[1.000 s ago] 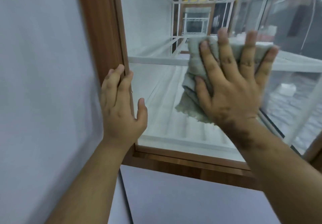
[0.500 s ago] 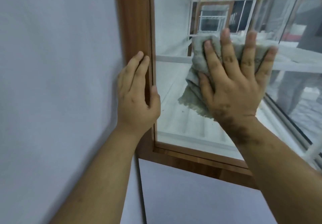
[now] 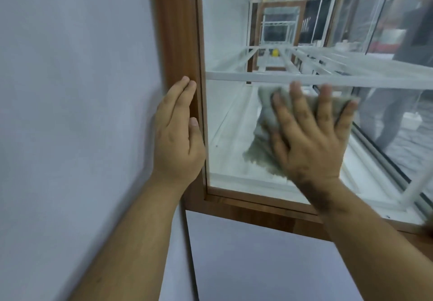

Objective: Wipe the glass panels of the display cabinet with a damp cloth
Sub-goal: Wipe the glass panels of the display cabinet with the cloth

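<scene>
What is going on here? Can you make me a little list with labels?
place: a display cabinet with a wooden frame beside a grey wall
right hand: fingers spread flat, pressing a cloth against the glass
cloth: grey-green, crumpled, blurred
glass panel: side pane, below the shelf line
left hand: flat, resting on the frame, holding nothing
inside: white wire shelves; a small yellow thing far back, too small to tell
</scene>
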Available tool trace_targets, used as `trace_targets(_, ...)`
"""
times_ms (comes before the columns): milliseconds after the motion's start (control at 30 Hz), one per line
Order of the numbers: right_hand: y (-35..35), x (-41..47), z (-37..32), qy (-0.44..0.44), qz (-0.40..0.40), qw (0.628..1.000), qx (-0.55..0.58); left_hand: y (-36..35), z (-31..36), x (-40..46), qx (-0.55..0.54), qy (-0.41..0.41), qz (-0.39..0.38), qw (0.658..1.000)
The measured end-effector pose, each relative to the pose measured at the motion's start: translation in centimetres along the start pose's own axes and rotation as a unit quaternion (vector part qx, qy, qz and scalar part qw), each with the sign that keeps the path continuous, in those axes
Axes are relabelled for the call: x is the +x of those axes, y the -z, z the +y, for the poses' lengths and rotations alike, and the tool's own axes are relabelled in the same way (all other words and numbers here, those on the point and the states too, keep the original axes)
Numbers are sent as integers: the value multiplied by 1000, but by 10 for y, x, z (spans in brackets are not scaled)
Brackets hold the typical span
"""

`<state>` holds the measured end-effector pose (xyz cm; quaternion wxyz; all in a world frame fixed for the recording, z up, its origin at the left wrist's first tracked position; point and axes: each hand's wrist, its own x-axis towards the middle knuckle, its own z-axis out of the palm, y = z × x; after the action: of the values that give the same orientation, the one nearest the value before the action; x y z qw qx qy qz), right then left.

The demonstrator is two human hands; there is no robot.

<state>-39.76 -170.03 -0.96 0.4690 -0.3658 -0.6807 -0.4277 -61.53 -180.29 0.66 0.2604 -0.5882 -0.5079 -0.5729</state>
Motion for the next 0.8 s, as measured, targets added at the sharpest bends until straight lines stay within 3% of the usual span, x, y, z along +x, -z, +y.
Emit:
trace_targets(100, 1, 41, -16, -58, 45, 997, 6, -10, 4, -7, 9, -7, 12, 1000)
trace_targets(233, -11, 15, -57, 60, -14, 997, 56, -28, 12, -20, 10, -39, 44, 998)
trace_targets(367, -10, -63, -30, 115, -60, 991, 40, -50, 29, -45, 6, -80, 30, 996)
trace_targets(633, 29, -154, 150, -55, -8, 998, -2, -103, 69, -98, -3, -125, -36, 992)
trace_targets(800, 31, -116, 148, -105, 16, 994, -3, -125, 81, -106, 20, -128, -19, 991)
